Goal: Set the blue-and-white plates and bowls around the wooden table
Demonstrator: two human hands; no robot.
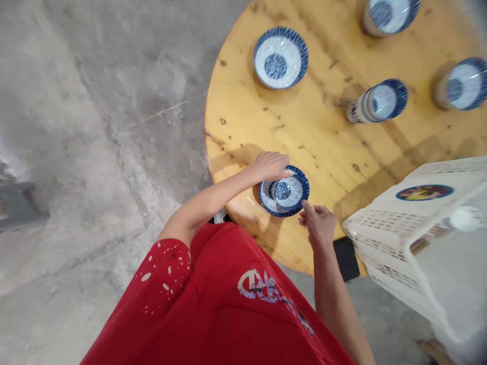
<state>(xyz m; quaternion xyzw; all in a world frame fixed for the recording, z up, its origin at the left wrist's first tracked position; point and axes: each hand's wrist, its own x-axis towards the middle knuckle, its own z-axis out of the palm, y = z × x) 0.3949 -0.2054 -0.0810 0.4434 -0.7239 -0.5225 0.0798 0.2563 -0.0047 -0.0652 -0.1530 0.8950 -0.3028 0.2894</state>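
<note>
The left hand [271, 166] lies curled over the far left rim of a small bowl [289, 192], fingertips touching its edge, so it holds the bowl lightly from above. The bowl sits in a blue-and-white saucer [267, 202] near the table's close edge. The right hand [318, 221] is just to the right of the saucer, fingers loosely bent with their tips at the saucer's rim; whether it pinches the rim or only touches it cannot be told.

Beyond the left hand, farther across the round wooden table [243, 116], stands another bowl [280, 57] of the same pattern, well apart from the held one. Up and to the right of the right hand stand three tall blue-and-white cups: one nearest [376, 102], one at the far right [461, 85], one at the top edge [388, 15]. Right of the right hand, a white plastic basket [384, 223] rests against the table's edge. The person wears a red shirt [213, 304].
</note>
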